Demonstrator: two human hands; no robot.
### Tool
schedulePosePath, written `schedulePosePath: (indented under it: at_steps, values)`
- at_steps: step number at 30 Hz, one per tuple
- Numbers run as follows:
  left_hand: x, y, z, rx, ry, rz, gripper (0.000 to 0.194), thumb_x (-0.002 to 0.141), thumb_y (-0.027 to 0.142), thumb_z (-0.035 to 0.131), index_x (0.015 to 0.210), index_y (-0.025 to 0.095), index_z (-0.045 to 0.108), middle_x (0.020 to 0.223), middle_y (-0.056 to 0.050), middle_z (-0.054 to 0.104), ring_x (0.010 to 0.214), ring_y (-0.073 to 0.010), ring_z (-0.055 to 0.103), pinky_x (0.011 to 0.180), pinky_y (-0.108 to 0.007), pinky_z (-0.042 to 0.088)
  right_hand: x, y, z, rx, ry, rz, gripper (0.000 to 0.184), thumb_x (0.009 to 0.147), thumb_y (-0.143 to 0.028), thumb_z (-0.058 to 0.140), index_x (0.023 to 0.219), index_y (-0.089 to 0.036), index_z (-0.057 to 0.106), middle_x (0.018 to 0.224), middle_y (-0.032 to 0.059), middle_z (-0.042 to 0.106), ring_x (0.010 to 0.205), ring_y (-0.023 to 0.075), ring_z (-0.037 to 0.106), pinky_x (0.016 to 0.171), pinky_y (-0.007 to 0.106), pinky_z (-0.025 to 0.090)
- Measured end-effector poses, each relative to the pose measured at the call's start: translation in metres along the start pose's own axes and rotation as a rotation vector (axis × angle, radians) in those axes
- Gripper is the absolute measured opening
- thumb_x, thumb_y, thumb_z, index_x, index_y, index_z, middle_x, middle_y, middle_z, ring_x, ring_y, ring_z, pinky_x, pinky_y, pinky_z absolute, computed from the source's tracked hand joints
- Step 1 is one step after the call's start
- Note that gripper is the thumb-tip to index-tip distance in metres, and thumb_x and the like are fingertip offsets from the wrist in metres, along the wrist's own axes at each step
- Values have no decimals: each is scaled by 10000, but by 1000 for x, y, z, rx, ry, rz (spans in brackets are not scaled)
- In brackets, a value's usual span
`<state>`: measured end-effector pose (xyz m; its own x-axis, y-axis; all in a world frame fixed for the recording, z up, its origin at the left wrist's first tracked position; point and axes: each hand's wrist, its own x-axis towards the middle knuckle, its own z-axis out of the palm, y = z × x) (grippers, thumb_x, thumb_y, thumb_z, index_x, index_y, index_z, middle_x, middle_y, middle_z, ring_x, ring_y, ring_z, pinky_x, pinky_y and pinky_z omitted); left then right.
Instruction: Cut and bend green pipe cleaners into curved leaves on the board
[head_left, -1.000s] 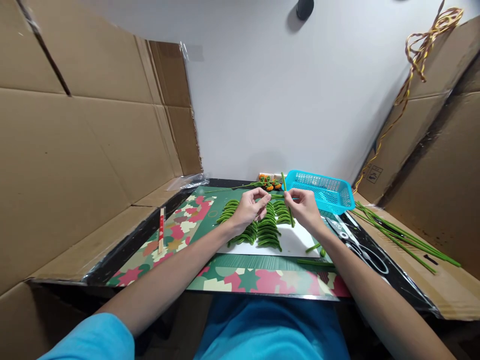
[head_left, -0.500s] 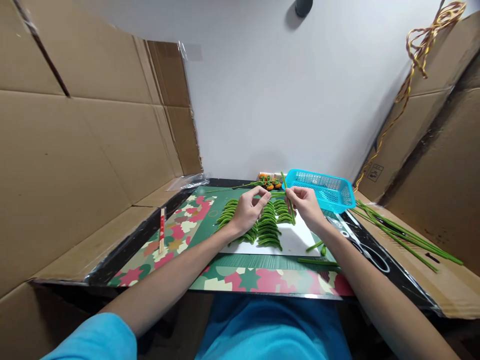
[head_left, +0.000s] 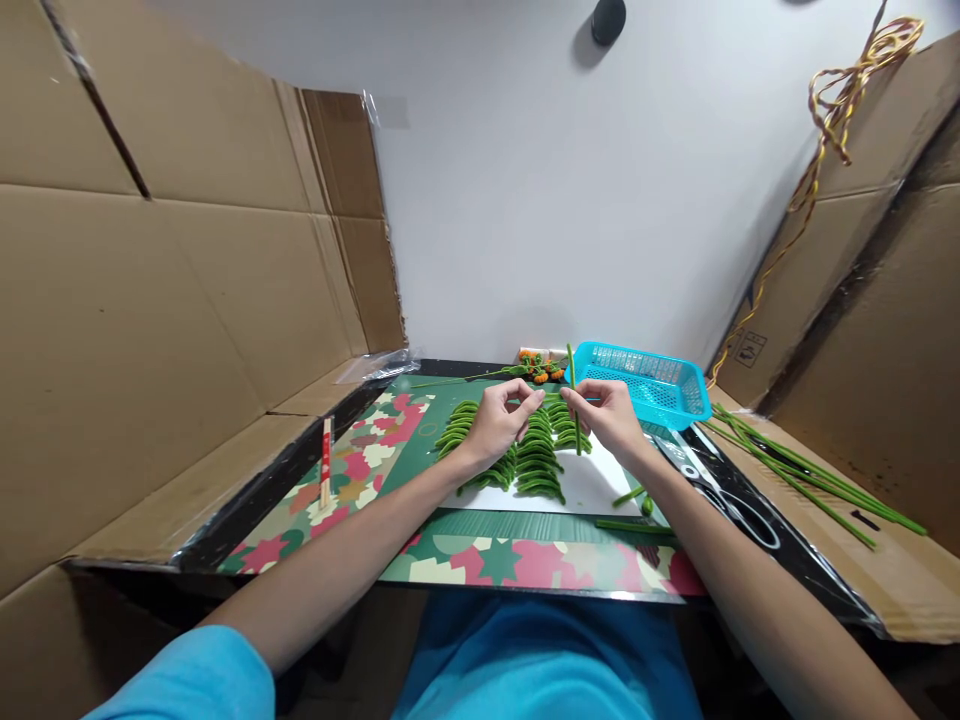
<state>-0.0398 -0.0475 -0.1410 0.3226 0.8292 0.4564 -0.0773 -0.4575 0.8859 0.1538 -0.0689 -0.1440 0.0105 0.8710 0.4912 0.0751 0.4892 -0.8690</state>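
Note:
Above the mat, my left hand (head_left: 504, 420) is closed in a pinch on one end of a short green pipe cleaner (head_left: 552, 396) that spans the gap between my hands. My right hand (head_left: 604, 410) pinches its other end, along with an upright green pipe cleaner (head_left: 572, 365) sticking out above and below the fingers. Under the hands, several bent green pipe cleaner pieces (head_left: 538, 460) lie in stacked rows on a white sheet (head_left: 592, 485). Short green pieces (head_left: 628, 496) rest near the sheet's right corner, beside a small green bud-like piece (head_left: 647, 504).
A blue plastic basket (head_left: 675, 400) stands at the back right, near orange flowers (head_left: 541, 366). Scissors (head_left: 739, 515) and long green pipe cleaners (head_left: 817, 480) lie to the right. Chopsticks (head_left: 325, 462) with a red wrapper are at left. Cardboard walls (head_left: 187, 300) flank the table.
My right fingers have slid slightly left along the horizontal pipe cleaner, narrowing the gap between my hands. The upright one now stands straighter. The rows on the sheet are unchanged.

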Motion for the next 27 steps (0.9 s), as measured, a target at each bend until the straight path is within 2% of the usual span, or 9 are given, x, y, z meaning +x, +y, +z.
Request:
schedulePosePath:
  at_steps: [8, 13, 15, 18, 23, 27]
  values:
    - [4, 3, -1, -64, 52, -48, 503, 831, 644, 785, 815, 181, 590, 594, 84, 492, 356, -42, 462, 332, -170, 294, 0, -4, 0, 69, -26, 22, 522, 797, -635, 824, 612, -166, 689, 481, -18, 552, 400, 98, 442, 411, 252, 315]
    - [4, 3, -3, -69, 14, -80, 522, 876, 679, 711, 917, 164, 635, 701, 55, 561, 371, -40, 496, 310, -163, 271, 1, -4, 0, 165, 108, 5, 461, 761, -608, 872, 714, -170, 736, 488, -57, 519, 381, 81, 406, 369, 241, 306]
    - [3, 2, -3, -61, -29, -93, 530, 873, 673, 719, 946, 151, 661, 739, 44, 579, 387, -40, 508, 315, -164, 291, 2, -5, -3, 224, 168, -2, 457, 762, -603, 875, 725, -178, 714, 516, -62, 538, 369, 77, 430, 358, 237, 349]
    - [1, 2, 1, -44, -92, -100, 502, 821, 599, 816, 980, 144, 675, 830, 22, 628, 417, -30, 515, 346, -165, 349, 4, -6, -7, 310, 205, 14, 456, 743, -587, 896, 763, -180, 693, 639, -19, 665, 408, 94, 552, 393, 238, 473]
    - [-2, 1, 5, -25, -147, -97, 476, 787, 506, 882, 1033, 151, 681, 937, -9, 677, 471, -35, 540, 385, -168, 398, 5, -7, -9, 407, 157, 84, 496, 692, -567, 932, 910, -180, 710, 760, 42, 771, 482, 138, 671, 430, 240, 552]
    - [0, -1, 2, -15, -115, -73, 462, 841, 557, 819, 994, 148, 667, 763, 24, 639, 416, -53, 513, 366, -183, 387, 2, -7, -4, 415, 46, 156, 502, 679, -556, 944, 906, -167, 722, 792, 69, 797, 465, 152, 685, 417, 251, 565]
